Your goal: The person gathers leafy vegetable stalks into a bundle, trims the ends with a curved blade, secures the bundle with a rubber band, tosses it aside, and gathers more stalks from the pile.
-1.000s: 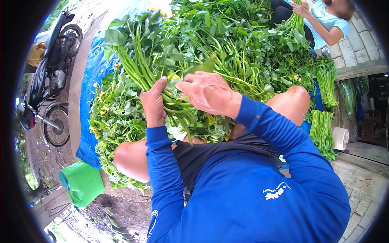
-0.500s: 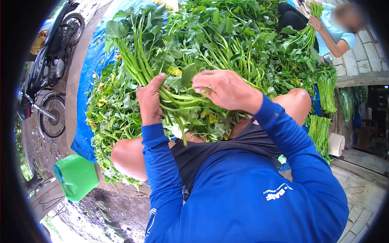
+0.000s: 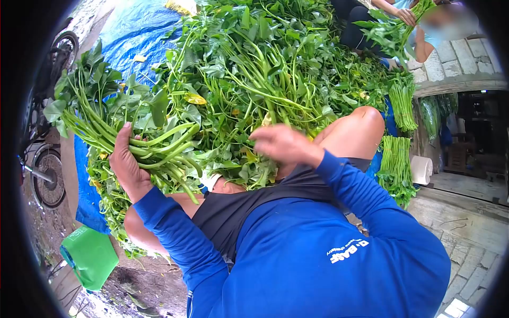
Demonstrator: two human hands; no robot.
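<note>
My left hand is closed around a bunch of water spinach. The leafy ends point up and left, and the cut stem ends stick out to the right above my thigh. My right hand hangs over the pile near my right knee, slightly blurred. Its fingers are loosely stretched to the left, with nothing visible in them. In front of me spreads a large heap of loose water spinach, with some yellow leaves in it.
A blue tarp lies under the heap. Tied bundles of stems stand at the right by a white roll. A green container sits at lower left, near a motorcycle. Another person holds greens at upper right.
My left hand has moved left and a little down with the bunch, away from my right hand. My right hand has dropped lower. The view has shifted somewhat.
</note>
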